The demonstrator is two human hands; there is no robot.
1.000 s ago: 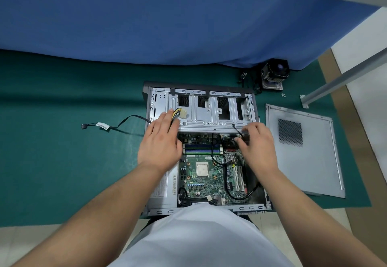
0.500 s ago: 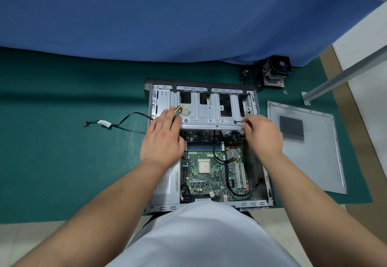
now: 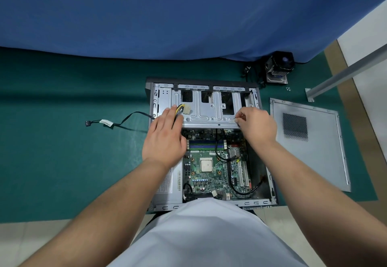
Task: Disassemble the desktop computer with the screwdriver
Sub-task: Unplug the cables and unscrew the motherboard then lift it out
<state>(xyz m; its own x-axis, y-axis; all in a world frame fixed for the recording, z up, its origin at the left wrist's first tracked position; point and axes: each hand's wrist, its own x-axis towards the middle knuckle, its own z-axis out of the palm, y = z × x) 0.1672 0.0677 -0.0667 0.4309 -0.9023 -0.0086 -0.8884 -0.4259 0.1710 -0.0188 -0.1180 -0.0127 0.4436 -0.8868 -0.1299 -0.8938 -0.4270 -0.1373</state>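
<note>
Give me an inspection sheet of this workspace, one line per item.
Surface: green mat.
Job's things: open grey metal desktop computer case, green motherboard exposed; no screwdriver seen.
Clutter: grey perforated side panel, black cooler fan, small screws.
Hands: left hand flat on the case's left side; right hand pinching something small at the drive cage edge.
Cables: black cable with white tag trailing left.
Surroundings: blue cloth behind.

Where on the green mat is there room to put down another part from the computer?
The biggest bare patch of green mat lies left of the computer case, below the loose black cable. Another strip runs between the case and the blue cloth. It is crowded on the right: side panel, cooler fan, small screws.
</note>
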